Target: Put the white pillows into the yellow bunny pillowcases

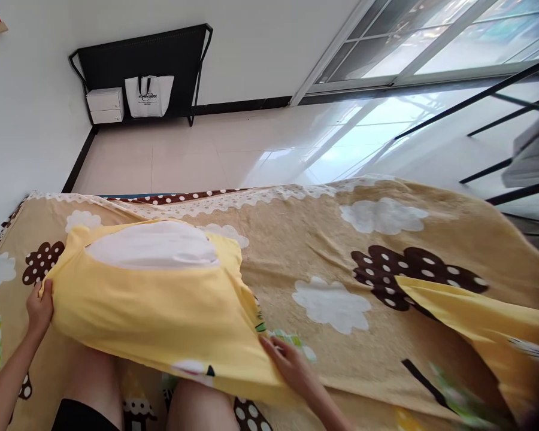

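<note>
A yellow pillowcase [161, 311] with a white pillow [153, 246] showing at its open far end lies across my lap on the bed. My left hand [39, 311] pinches the pillowcase's left edge, fingers closed on the fabric. At the lower right edge of the pillowcase my right hand [290, 362] grips the cloth with fingers curled under it. A second yellow pillowcase [480, 326] lies flat on the blanket at the right.
A tan blanket [323, 239] with white clouds and brown dotted trees covers the bed. Beyond it is a shiny tiled floor [206, 155], a black rack [144, 60] with a white bag [149, 96] and white box [105, 105], and a window at the upper right.
</note>
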{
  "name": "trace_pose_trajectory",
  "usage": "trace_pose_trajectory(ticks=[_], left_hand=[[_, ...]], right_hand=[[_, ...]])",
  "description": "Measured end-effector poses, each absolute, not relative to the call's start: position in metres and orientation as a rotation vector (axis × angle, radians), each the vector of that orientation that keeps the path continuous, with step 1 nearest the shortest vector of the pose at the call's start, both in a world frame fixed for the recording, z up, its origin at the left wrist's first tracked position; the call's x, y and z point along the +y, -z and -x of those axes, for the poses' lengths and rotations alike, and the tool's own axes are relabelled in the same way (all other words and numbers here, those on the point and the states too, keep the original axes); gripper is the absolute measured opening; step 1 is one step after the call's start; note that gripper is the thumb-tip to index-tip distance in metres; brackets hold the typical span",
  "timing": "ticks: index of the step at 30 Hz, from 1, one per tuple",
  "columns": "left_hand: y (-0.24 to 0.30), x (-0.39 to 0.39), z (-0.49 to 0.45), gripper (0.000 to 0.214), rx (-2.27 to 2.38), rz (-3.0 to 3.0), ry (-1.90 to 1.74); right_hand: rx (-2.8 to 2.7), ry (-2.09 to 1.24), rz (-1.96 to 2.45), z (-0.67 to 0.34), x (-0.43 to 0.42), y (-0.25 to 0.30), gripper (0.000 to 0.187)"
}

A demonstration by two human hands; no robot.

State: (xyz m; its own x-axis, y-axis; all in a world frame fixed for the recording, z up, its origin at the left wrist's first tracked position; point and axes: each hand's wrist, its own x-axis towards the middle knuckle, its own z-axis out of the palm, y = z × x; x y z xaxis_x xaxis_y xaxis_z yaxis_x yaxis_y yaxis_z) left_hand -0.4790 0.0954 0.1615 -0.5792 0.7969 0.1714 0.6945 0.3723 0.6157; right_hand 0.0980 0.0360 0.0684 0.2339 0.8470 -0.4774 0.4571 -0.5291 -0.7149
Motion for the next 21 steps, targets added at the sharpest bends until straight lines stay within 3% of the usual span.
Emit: trace_pose_trajectory(ticks=[4, 7, 9, 11, 14, 17, 21], left_hand=[[-0.150, 0.078, 0.520, 0.040, 2.509, -1.453, -0.419], [-0.158, 0.080, 0.512, 0.029, 2.542, -1.679, -0.230], [-0.173, 0.088, 0.472, 0.034, 2.408, -2.010, -0.382], [-0.190, 0.102, 0.406, 0.037, 1.866, -2.373, -0.510], [-0.203, 0.131, 0.288, 0.037, 1.079, -2.725, -0.386], [-0.194, 0.160, 0.201, 0.038, 1.078, -2.773, -0.206], [-0.169, 0.171, 0.173, 0.060, 1.198, -2.577, 0.247]], right_hand=[[-1.436, -1.071, 2.232, -0.094, 0.033, -0.047, 0.045], [-1.386, -0.920, 2.163, -0.075, 0.067, -0.073, 0.045], [-1.424, -0.837, 2.004, -0.052, 0.101, -0.102, 0.046], [-1.526, -0.736, 1.851, -0.020, 0.135, -0.127, 0.041], [-1.671, -0.543, 1.959, 0.027, 0.174, -0.148, 0.047], [-1.675, -0.412, 2.263, 0.045, 0.194, -0.152, 0.042], [-1.706, -0.289, 2.359, 0.017, 0.201, -0.158, 0.033]])
